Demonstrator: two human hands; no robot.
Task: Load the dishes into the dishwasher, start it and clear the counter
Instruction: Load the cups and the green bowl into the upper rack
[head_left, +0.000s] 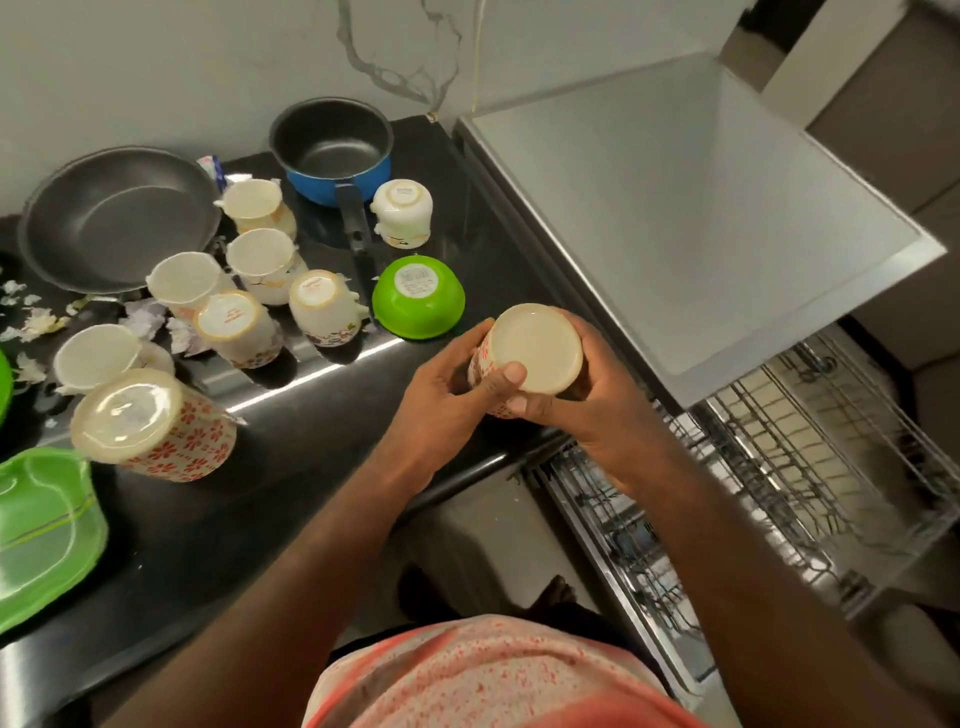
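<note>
**Both hands hold an inverted floral cup between counter and dishwasher**

At the far left edge of the black counter (218, 519) lies a green lidded container (47, 535). Just above it a tall floral tumbler (156, 431) stands upside down, tilted in this wide-angle view. Torn paper scraps (31, 317) lie scattered near the dark frying pan (117, 218) at the back left. To the right of the pan is a cluster of cream cups (260, 254), some mouth-up and some base-up, standing close together. Behind them, by the wall, sits a blue saucepan (332, 150) with its black handle pointing toward the viewer. A single inverted white cup (402, 213) stands just beside that handle, and an upside-down green bowl (418, 299) rests nearer the counter's front.

Right of the bowl, the left hand (447, 395) and the right hand (597, 415) together grip a floral cup (535, 351). Its cream base is turned up toward the camera. The fingers of both hands curl round its sides, and the left thumb presses on the rim of the base. The cup is held over the counter's front right corner, next to the dishwasher (675, 208).

Below the dishwasher's grey steel top, at the far right, a wire rack (805, 467) is pulled out.
</note>
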